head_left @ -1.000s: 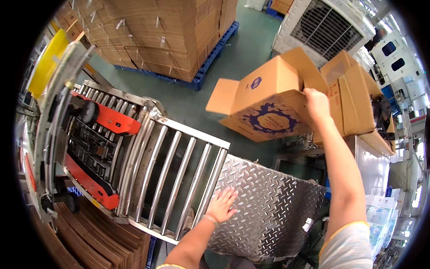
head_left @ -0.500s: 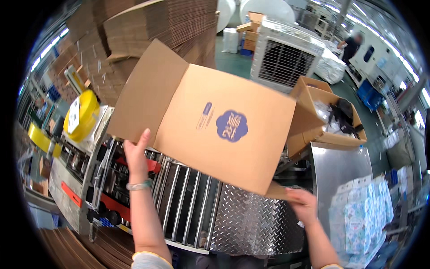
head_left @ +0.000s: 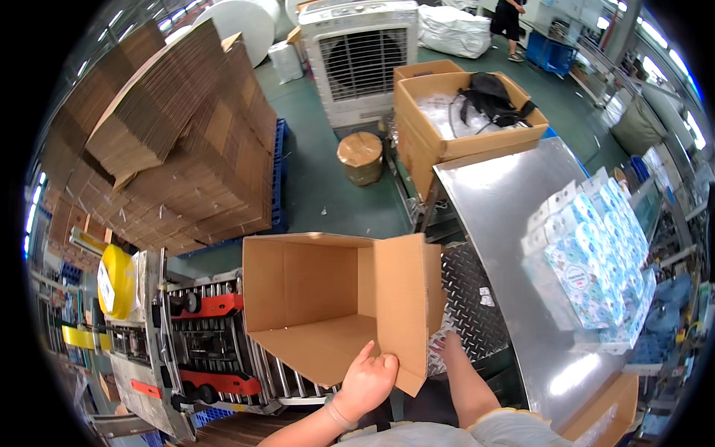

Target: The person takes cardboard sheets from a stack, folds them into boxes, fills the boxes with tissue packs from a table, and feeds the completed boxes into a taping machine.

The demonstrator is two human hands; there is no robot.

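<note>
A brown cardboard box (head_left: 320, 279) is opened out into a square shape and rests over the roller conveyor, its hollow inside facing me. My left hand (head_left: 369, 380) is closed on the box's near edge, beside an upright flap (head_left: 401, 298). My right hand (head_left: 447, 349) is at the box's right side, low down by the flap. Its fingers are mostly hidden there, so I cannot see their grip. Metal rollers (head_left: 287, 380) show under the box's near side, and a diamond-patterned metal plate (head_left: 477, 298) lies to its right.
A steel table (head_left: 484, 194) on the right bears several blue-and-white tissue packs (head_left: 588, 261). Behind it stands an open carton (head_left: 447, 149) holding clear plastic and a black bag. Stacked flat cardboard (head_left: 186, 149) fills the back left. Yellow tape rolls (head_left: 115, 281) sit at the left. A person (head_left: 508, 18) stands far off.
The box has gone from a partly folded sheet held up before me to an opened box lower over the conveyor. My left hand has moved to its near edge. The view has shifted.
</note>
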